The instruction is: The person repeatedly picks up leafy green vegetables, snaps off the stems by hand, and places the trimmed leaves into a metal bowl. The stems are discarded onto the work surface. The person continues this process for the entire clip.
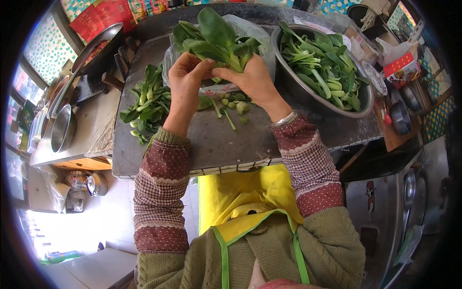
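Note:
Above the dark counter, my right hand grips a leafy head of bok choy near its base. My left hand is at the same head, its thumb and fingers pinched together at the lower stems; what lies between them is hidden. Behind the hands is a clear plastic bag. A pile of bok choy lies left of my left forearm. Cut stem ends and loose stalks rest below the hands. Separated leaves and stalks fill a large metal basin at the right.
A wok and knives with wooden handles stand at the left, with a metal bowl nearer. At the right are a wooden board, small metal bowls and a red printed package. The counter's front edge is close to my body.

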Demonstrator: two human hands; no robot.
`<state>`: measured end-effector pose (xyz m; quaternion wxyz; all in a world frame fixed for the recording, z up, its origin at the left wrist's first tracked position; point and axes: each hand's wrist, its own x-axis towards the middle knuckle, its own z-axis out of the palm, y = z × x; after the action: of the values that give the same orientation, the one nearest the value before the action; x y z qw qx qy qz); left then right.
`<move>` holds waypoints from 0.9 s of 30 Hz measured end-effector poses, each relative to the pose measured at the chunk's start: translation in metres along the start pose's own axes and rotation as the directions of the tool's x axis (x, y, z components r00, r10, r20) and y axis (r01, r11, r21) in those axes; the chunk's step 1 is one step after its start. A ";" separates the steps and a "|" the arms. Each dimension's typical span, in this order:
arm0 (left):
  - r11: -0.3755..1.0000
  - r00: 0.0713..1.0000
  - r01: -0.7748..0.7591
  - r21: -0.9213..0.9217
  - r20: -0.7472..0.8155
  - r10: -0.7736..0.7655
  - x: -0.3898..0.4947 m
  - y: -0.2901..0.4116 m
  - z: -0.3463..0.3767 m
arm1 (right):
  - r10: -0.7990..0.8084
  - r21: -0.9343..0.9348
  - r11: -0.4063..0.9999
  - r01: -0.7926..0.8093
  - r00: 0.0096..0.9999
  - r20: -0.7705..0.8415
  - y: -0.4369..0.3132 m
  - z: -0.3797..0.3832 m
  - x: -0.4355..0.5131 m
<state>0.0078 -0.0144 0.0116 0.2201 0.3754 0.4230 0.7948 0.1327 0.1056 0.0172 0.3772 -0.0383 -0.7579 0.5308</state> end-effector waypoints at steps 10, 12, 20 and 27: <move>0.958 0.987 0.160 -0.239 0.039 -0.155 0.002 -0.002 -0.004 | 0.176 0.484 0.859 -0.170 0.984 0.033 -0.007 0.003 -0.006; 0.920 0.980 0.197 -0.340 0.052 -0.190 0.003 -0.002 -0.005 | 0.211 0.714 0.683 -0.152 0.977 0.006 -0.010 0.007 -0.005; 0.969 0.988 0.086 -0.233 0.148 -0.052 0.000 0.007 -0.001 | 0.273 0.531 0.802 -0.274 0.958 0.083 -0.019 -0.006 -0.005; 0.994 0.989 0.106 -0.010 0.105 -0.105 0.001 0.008 -0.001 | 0.244 0.347 0.903 -0.252 0.967 0.067 -0.013 0.000 -0.005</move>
<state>0.0058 -0.0182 0.0181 0.2866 0.3918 0.4239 0.7646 0.1406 0.0975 0.0250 0.2992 -0.0604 -0.6434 0.7020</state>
